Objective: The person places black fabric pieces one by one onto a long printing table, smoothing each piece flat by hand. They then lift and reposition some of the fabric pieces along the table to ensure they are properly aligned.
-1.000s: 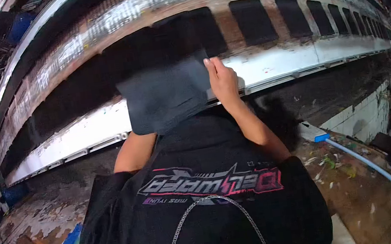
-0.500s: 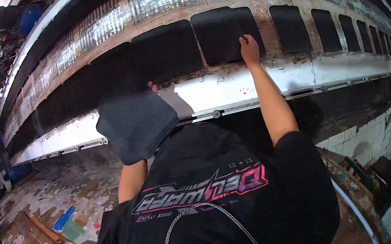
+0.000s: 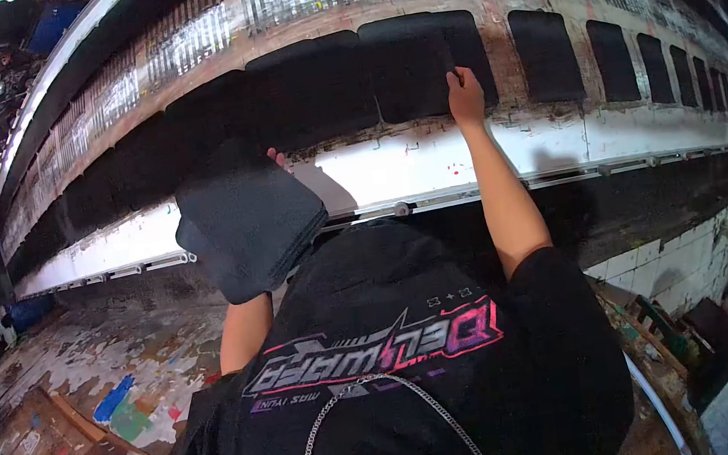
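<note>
My left hand (image 3: 277,158) supports a stack of black rounded-corner sheets (image 3: 252,225) from beneath. Only its fingertips show, past the stack's right edge; the palm is hidden. The stack is tilted, in front of the long table's near edge. My right hand (image 3: 466,99) is closed, thumb and fingers pinching the right edge of a black sheet (image 3: 407,68) on the table. That sheet overlaps another black sheet (image 3: 468,41), which shows to its right. A similar black sheet (image 3: 308,91) lies directly to the left.
Along the long table (image 3: 501,78), several more black sheets (image 3: 544,53) form a row to both sides. A white strip (image 3: 429,158) and a metal rail (image 3: 562,177) run along the near edge. Wood pieces (image 3: 69,413) and scraps litter the stained floor at left.
The stack in my left hand has shifted slightly and its top sheet sits a little higher against the table. My right hand stays at nearly the same spot on the sheet's edge.
</note>
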A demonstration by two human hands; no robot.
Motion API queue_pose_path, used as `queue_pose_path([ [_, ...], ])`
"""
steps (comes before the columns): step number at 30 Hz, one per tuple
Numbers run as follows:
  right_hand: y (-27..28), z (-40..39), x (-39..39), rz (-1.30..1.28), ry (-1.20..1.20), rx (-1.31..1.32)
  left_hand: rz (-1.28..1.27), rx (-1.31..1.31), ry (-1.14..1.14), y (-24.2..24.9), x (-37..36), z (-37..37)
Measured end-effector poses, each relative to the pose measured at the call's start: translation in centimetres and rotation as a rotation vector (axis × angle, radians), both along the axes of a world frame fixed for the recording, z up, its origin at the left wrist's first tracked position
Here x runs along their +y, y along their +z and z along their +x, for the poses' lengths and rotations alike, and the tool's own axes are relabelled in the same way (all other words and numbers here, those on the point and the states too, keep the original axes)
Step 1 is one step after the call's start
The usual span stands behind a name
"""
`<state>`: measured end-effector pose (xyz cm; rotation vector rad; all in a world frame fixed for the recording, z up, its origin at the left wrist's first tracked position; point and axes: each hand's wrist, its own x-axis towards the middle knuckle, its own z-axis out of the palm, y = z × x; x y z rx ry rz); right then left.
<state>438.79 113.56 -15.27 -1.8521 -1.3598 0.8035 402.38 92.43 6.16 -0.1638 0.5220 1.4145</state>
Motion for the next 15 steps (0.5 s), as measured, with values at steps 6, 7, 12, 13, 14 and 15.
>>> queue_pose_path([
  [6,0.0,-0.3,-0.2,0.008,-0.008,-0.031,0.022,-0.021,-0.007,-0.1,0.5,-0.4],
  [7,-0.3,-0.2,-0.1,0.008,-0.009,-0.033,0.020,-0.025,-0.011,-0.3,0.9,-0.3],
  [12,1.7,-0.7,-0.3,0.042,-0.004,-0.116,0.041,-0.046,0.007,-0.4,1.1,-0.7],
  [13,3.2,-2.0,-0.8,0.044,0.015,-0.107,0.085,0.112,-0.051,-0.8,1.6,-0.5],
  [14,4.7,-3.0,-1.5,0.278,-0.070,-0.341,0.125,0.270,-0.116,-1.2,1.9,-0.2],
  [15,6.5,-4.0,-2.4,0.513,-0.165,-0.578,0.124,0.272,-0.112,-0.6,2.0,0.3],
])
